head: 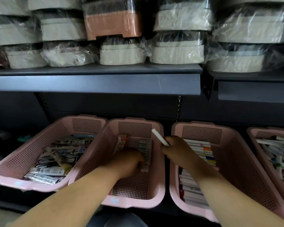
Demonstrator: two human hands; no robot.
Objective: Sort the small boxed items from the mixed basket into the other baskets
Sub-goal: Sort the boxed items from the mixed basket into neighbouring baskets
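Several pink perforated baskets stand side by side on a low shelf. My left hand [129, 161] reaches into the second basket [161, 177] and its curled fingers sit on small boxed items [145, 148] there; what it grips is hidden. My right hand [177, 149] hovers over the gap between the second and third basket [174, 161] and holds a slim white boxed item [159, 136] that sticks up to the left. The third basket holds rows of white boxed items [198, 149]. The leftmost basket [23, 153] holds mixed slim packs.
A fourth pink basket [259, 141] with loose markers stands at the far right. A dark shelf board [95, 82] hangs above the baskets, stacked with plastic-wrapped beige containers [121, 53] and one brown one [111, 22].
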